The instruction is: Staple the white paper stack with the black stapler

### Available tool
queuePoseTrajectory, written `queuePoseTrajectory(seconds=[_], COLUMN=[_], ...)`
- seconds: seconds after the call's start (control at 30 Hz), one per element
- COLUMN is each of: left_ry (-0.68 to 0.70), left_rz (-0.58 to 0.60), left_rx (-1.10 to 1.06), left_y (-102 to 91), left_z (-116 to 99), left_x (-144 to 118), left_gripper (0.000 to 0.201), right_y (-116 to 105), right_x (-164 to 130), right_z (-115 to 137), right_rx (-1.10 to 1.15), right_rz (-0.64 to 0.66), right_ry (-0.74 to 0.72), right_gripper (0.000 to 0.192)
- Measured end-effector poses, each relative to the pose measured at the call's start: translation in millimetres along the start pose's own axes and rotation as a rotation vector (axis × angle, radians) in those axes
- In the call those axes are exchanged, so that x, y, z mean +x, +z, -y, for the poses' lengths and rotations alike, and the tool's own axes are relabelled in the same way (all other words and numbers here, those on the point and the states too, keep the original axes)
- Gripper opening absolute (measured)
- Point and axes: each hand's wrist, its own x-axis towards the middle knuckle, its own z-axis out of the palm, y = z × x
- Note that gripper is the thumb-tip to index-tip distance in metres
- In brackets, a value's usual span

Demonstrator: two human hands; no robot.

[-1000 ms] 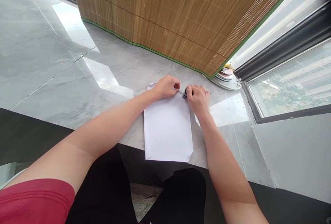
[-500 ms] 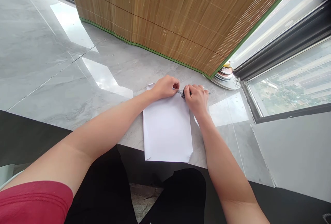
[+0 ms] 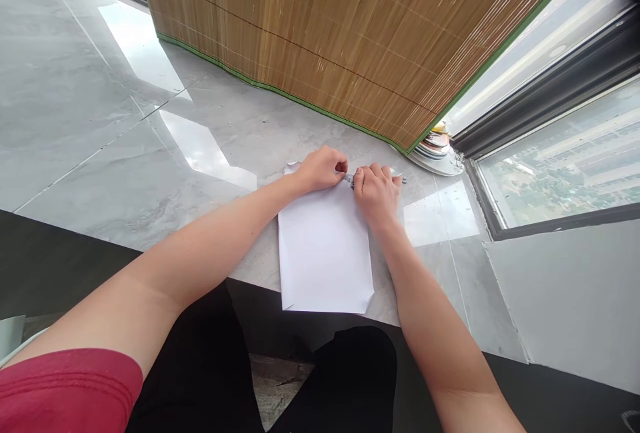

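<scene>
We see both hands meeting at the far edge of a white sheet of paper [image 3: 324, 246] that lies on a grey marble ledge [image 3: 125, 173], its near edge just overhanging the ledge's front. The left hand [image 3: 320, 168] rests on the paper's far left corner with its fingers curled in, thumb and forefinger pinched on the pale end of a pen [image 3: 350, 180]. The right hand [image 3: 376, 192] is clenched around the pen's dark barrel, knuckles up, so most of the pen is hidden; a thin tip pokes out past the right hand's far side. We cannot tell whether a cap is on or off.

Against the picture from a second ago, the right hand has slid slightly leftward and closed in on the left one, so less of the dark barrel shows between them now. The left hand has stayed where it was, and the paper has not shifted on the ledge.

Behind the hands hangs a bamboo blind [image 3: 350, 33] with a green border, its lower edge touching the ledge. Just right of it sits a stack of plates [image 3: 437, 150], beside a dark window frame [image 3: 545, 103].
</scene>
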Motion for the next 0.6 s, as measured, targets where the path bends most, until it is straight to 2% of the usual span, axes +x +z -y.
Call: queuePoseTrajectory(seconds=[0.27, 0.47, 0.6], left_ry=[-0.023, -0.027, -0.02], left_rz=[0.017, 0.021, 0.036], left_rx=[-0.036, -0.047, -0.017], left_y=[-2.5, -3.7, -3.9], left_z=[-1.5, -1.7, 0.6], left_x=[-0.3, -1.2, -0.2], left_gripper=[0.017, 0.016, 0.017], right_y=[2.5, 5.4, -4.0], right_x=[-1.7, -2.5, 1.2], right_z=[-4.6, -0.4, -15.7], right_rx=[-0.017, -0.035, 0.105], right_rz=[-0.037, -0.002, 0.034], right_ry=[-0.131, -0.144, -0.145], right_gripper=[0.052, 0.049, 0.038])
